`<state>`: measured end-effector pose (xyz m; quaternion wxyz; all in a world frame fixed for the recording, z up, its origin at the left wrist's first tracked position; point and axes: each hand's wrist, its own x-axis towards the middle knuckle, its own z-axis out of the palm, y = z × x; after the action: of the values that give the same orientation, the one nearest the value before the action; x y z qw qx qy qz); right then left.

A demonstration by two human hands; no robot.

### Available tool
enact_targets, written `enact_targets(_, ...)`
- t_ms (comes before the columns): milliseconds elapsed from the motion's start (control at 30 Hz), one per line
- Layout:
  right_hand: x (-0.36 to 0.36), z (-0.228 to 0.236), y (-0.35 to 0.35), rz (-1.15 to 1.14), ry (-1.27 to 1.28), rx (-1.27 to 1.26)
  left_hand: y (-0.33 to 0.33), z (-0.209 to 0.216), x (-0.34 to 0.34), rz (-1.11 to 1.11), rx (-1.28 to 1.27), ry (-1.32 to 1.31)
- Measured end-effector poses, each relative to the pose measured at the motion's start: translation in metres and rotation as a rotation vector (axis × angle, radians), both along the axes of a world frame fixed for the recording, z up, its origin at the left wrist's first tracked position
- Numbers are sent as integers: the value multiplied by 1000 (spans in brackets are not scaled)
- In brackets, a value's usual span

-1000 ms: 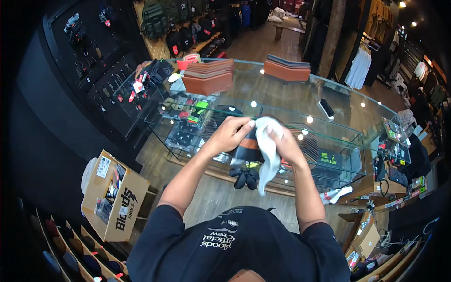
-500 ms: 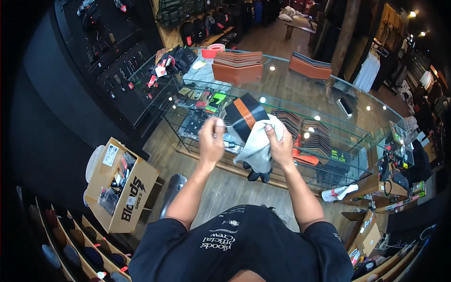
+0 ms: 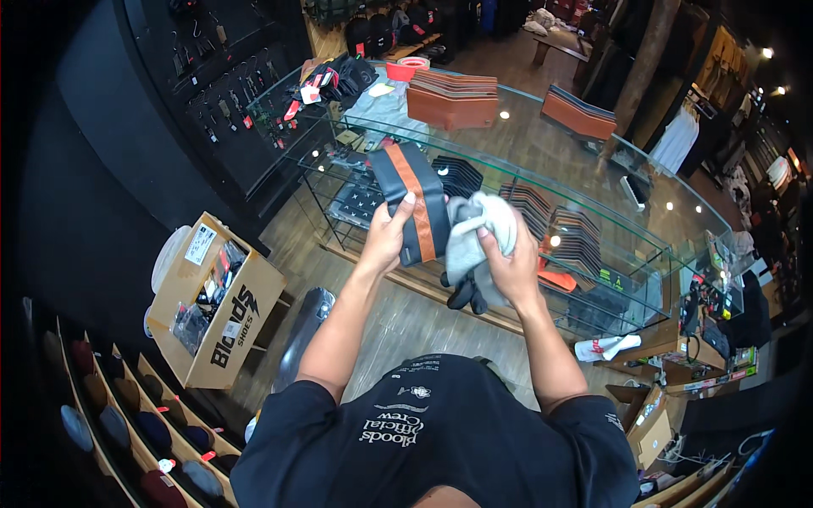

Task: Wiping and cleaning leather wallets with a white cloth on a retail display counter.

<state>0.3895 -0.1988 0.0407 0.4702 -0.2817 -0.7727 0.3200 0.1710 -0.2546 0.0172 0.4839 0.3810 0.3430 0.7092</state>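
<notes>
My left hand [image 3: 386, 237] grips a black wallet [image 3: 391, 179] with a brown stripe, the thumb lying on its face. The wallet is spread open and held up in front of a glass display counter [image 3: 542, 178]. In my right hand [image 3: 515, 264] is a bunched pale grey cloth [image 3: 471, 241], close beside the wallet's right edge. Whether the cloth touches the wallet I cannot tell. Black shoe tips [image 3: 466, 294] show below the cloth.
Brown wallets [image 3: 453, 108] stand in a row on the counter, with another row [image 3: 578, 114] farther right. A brush [image 3: 632, 193] lies there too. To my left is an open cardboard box [image 3: 246, 326]; caps [image 3: 152, 427] fill shelves at lower left.
My left hand has come onto the wallet and now holds it, turned and shifted left. My right hand keeps the cloth, which has come off the wallet's lower part and is more bunched.
</notes>
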Motion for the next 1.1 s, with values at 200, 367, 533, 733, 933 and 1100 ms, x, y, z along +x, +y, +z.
enact_targets(200, -33, -14, -2, 161, -218, 307, -7, -12, 68, 48, -45, -258)
enact_targets(367, 16, -40, 1, 236, -435, 375, 8, -15, 100, -95, 7, -399)
enact_targets(533, 41, -26, 48, 222, -247, 173, 13, -20, 169, 25, -3, -364)
enact_targets(733, 74, -40, 38, 334, -245, 194, 28, -27, 178, -52, 9, -634)
enact_targets(933, 68, -39, 38, 327, -148, 208, 19, -55, 168, -40, 74, -342)
enact_targets(1100, 62, -20, 44, 325, -103, 147, 19, -52, 156, 64, 110, -237)
